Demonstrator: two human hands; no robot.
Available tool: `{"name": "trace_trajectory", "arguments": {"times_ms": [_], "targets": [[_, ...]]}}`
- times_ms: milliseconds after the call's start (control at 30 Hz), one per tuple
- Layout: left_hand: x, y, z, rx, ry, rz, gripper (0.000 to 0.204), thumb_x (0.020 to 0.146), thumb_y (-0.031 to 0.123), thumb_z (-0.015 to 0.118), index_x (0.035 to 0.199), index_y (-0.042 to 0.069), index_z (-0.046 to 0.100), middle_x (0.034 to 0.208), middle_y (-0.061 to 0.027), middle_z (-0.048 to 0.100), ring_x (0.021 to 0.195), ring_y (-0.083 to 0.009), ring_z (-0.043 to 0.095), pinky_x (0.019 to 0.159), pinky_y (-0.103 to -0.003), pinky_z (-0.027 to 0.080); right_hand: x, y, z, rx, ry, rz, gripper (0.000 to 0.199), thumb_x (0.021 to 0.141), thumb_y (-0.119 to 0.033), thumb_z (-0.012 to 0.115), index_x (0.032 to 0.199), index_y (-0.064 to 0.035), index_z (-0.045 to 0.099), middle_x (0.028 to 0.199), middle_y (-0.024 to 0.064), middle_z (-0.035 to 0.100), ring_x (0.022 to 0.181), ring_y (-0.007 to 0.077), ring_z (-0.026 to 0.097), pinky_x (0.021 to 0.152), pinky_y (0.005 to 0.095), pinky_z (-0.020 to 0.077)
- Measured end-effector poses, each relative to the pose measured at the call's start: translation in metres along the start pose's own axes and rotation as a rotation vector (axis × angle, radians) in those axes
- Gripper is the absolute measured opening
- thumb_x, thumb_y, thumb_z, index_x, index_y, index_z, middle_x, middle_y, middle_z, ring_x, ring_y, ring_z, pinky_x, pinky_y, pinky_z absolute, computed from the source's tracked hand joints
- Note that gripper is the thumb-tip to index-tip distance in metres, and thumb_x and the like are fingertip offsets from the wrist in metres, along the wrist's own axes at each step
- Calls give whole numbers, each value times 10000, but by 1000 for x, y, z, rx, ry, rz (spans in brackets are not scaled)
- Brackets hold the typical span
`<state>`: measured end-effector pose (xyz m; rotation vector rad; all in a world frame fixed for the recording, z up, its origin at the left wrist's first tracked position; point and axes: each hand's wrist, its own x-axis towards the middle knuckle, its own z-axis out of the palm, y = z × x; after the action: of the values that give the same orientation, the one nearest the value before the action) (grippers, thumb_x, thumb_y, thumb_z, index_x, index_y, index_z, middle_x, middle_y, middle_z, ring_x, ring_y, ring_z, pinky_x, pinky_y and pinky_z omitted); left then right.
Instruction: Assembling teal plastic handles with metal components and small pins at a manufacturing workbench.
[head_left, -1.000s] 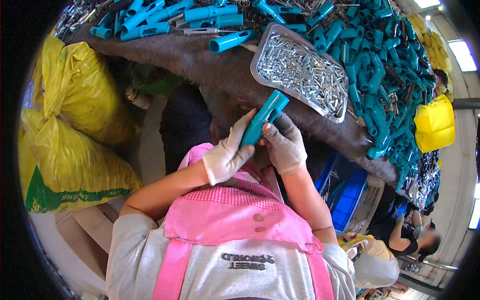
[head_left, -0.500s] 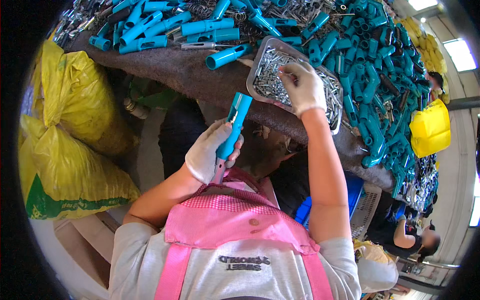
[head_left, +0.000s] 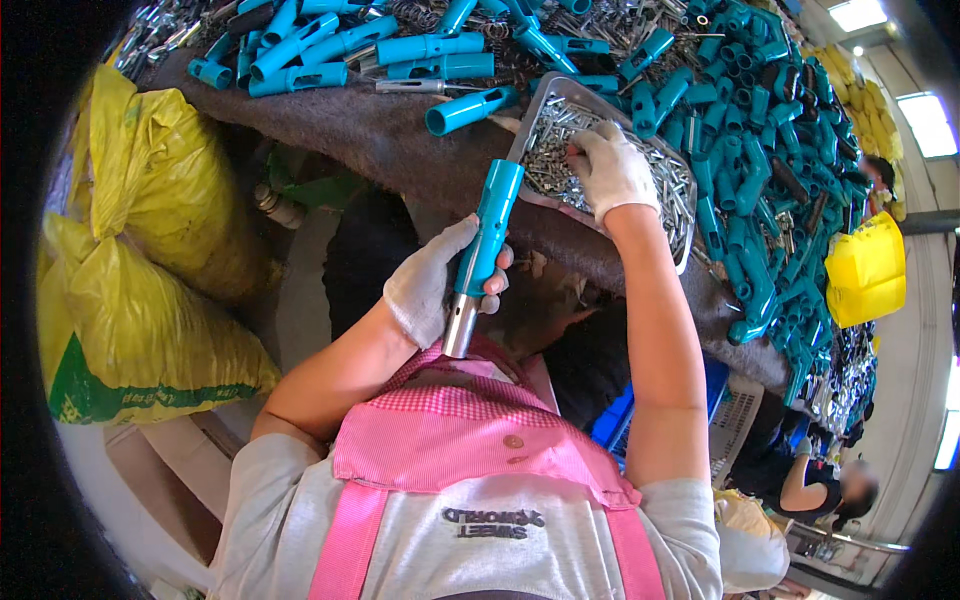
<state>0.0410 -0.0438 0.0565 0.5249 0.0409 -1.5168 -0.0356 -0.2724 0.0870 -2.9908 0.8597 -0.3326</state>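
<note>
My left hand (head_left: 432,278), in a pale glove, is closed round a teal tube (head_left: 497,205) held tilted in front of my apron. A silver metal sleeve (head_left: 461,325) sticks out of the tube's lower end. Over a metal tray (head_left: 683,258) filled with small silver pins (head_left: 552,128), my right hand (head_left: 618,178) reaches in, also gloved. Its thumb and fingers are curled together among the pins; whatever they grip is hidden. The tube's upper end is close to the tray's near left corner.
Teal tubes (head_left: 440,66) lie along the table's near edge, and a large heap of teal parts (head_left: 745,170) is right of the tray. Yellow sacks (head_left: 150,320) stand at the left. A blue crate (head_left: 612,415) sits below the table; a person (head_left: 815,490) works at far right.
The teal tube has turned in my left hand and shows a more closed side, with more of the metal sleeve visible below. My right hand stays over the tray, its fingers now lower among the pins.
</note>
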Motion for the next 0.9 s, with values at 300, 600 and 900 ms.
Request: {"name": "trace_trajectory", "arguments": {"times_ms": [300, 600, 900], "targets": [[4, -2, 3, 129, 21, 39, 259, 937, 335, 453, 1036, 98, 489, 826, -66, 576, 683, -151, 567, 605, -330, 506, -51, -11, -10, 987, 155, 262, 152, 790, -119, 661, 905, -22, 642, 836, 100, 671, 775, 113, 617, 731, 246, 475], [13, -4, 13, 165, -5, 73, 294, 926, 333, 487, 1088, 88, 512, 857, -57, 576, 700, -153, 571, 603, -323, 522, -82, -53, -33, 1259, -161, 175, 132, 787, 87, 611, 901, 23, 600, 866, 78, 639, 806, 133, 622, 737, 243, 504], [9, -13, 13, 347, 66, 220, 361, 911, 298, 542, 1185, 66, 497, 955, -38, 594, 760, -147, 584, 669, -302, 520, -90, -53, -17, 1570, -170, 308, 105, 789, 68, 624, 867, 13, 580, 823, 67, 631, 757, 141, 623, 695, 268, 533]]}}
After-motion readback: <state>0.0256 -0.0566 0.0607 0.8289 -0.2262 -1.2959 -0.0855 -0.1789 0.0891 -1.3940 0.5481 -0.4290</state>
